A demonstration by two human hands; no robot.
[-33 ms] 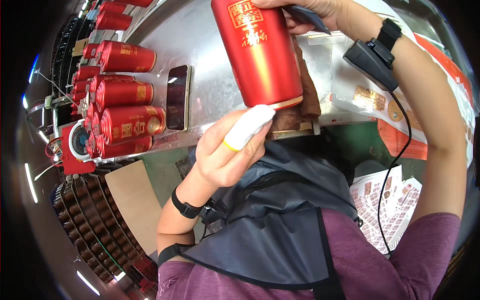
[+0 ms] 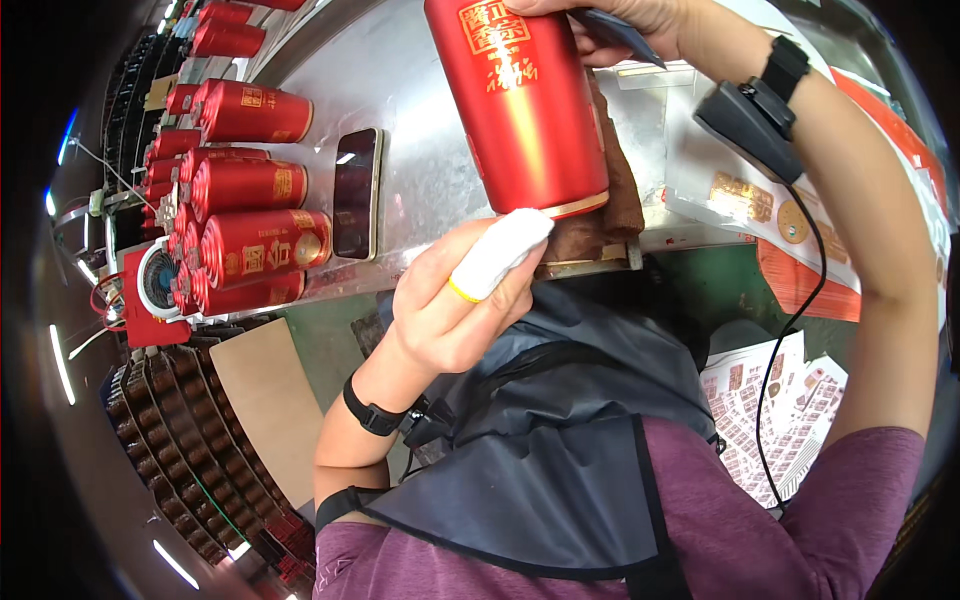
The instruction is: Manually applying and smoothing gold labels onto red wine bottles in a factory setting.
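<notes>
A shiny red bottle [image 2: 530, 115] with gold print is held at a tilt above the metal table, its upper end beyond the picture's edge. My left hand [image 2: 450, 295] grips its lower rim, and a white finger cover [image 2: 500, 258] with a yellow edge sits on one finger. At the upper part my right hand [image 2: 625, 25] is closed, thumb pressed against the bottle. A dark, flat, pointed tool [image 2: 620, 38] sticks out from the fingers of that hand; its exact kind is unclear. Under the bottle lies a brown cloth [image 2: 618, 180].
Several red bottles [image 2: 265, 243] lie along the table's left side, near a phone [image 2: 357, 195]. Sheets of gold and brown stickers [image 2: 745, 195] rest at the right, and more printed sheets [image 2: 770, 420] lie lower down. A small fan [image 2: 158, 280] and brown divided trays [image 2: 185, 440] stand left.
The red bottle and both hands have shifted very slightly to the right. Both grips stay the same.
</notes>
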